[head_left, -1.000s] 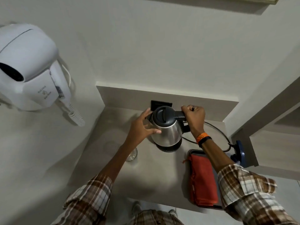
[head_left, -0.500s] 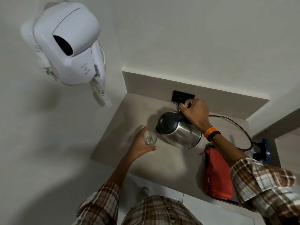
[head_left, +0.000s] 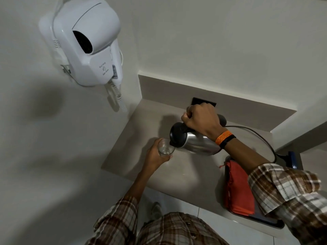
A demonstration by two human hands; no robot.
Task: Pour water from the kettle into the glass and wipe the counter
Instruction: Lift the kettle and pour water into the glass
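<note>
Beige stone tabletop (head_left: 178, 175) carries a folded red cloth (head_left: 238, 188) at 4 o'clock, while the right hand (head_left: 201, 119) fingers clench the tilted steel kettle (head_left: 196, 142), spout touching the clear glass (head_left: 165, 147) gripped by the left hand (head_left: 153, 156).

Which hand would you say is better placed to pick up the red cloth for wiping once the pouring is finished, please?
Probably the right hand: it grips the kettle directly above the red cloth on the counter's right side, whereas the left hand holds the glass farther left.
</note>
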